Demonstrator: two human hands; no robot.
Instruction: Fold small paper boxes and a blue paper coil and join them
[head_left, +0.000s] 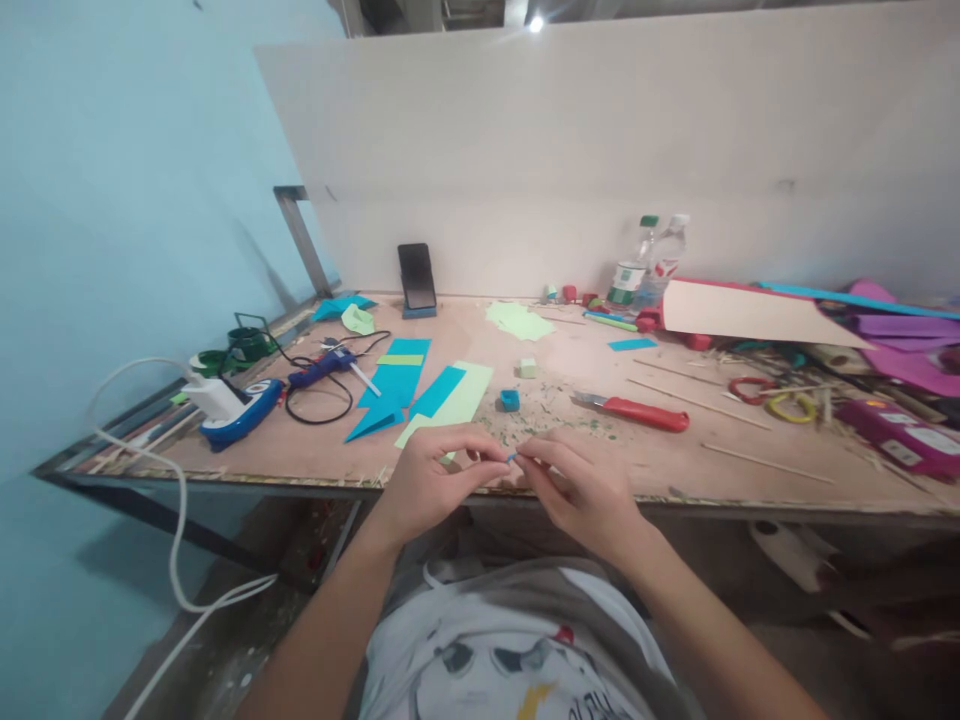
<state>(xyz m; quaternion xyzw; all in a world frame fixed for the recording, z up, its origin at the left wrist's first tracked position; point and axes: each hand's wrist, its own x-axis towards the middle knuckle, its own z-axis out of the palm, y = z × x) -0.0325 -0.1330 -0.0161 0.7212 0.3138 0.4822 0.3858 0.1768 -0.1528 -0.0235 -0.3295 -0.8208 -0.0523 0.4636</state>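
Two hands above the front edge of the worktop (581, 352), both in use. Left hand (442, 480): grip closed at thumb and fingertips on one end of a small blue piece (512, 457). Right hand (585, 485): grip pinched on the opposite end. Location of piece: between the two hands, near the front edge. Open room: bare board behind the green cube (527, 368), and a bare front strip right of the right hand, up to a thin stick (766, 464). Limits to movement: red-handled knife (645, 413) at right, paper sheets (405, 372) and glue gun (322, 368) at left, clutter along the right side. Containers: small blue box (510, 401) just beyond the fingertips, hollow at the top, contents too small to tell; green-capped bottle (628, 272) and white-capped bottle (666, 258) upright at the rear, transparent, fill level unclear; green cup (250, 343) at far left, contents not discernible.
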